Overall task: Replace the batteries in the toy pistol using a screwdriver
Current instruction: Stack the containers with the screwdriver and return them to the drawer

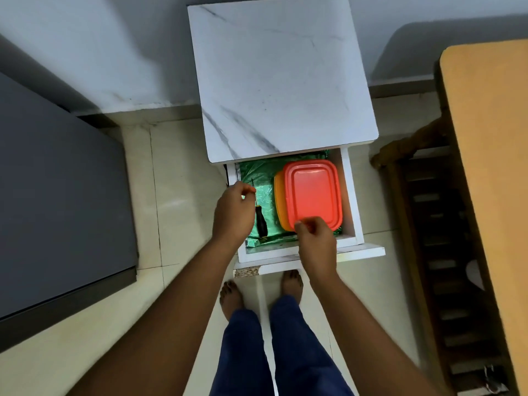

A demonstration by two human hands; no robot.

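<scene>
A screwdriver (260,217) with a black handle and thin shaft lies in the open drawer (353,195) of a white marble-topped side table (283,81), on a green liner. My left hand (233,212) hovers just left of it over the drawer's left wall, fingers loosely curled, holding nothing. My right hand (315,241) hangs over the drawer's front edge with curled fingers near the red lid of an orange box (313,192). No toy pistol or batteries are in sight.
A dark grey cabinet (57,195) stands at the left. At the right are a tan wooden tabletop (491,167) and a dark wooden rack (445,252) below it. My bare feet stand on a tiled floor (177,210) just in front of the drawer.
</scene>
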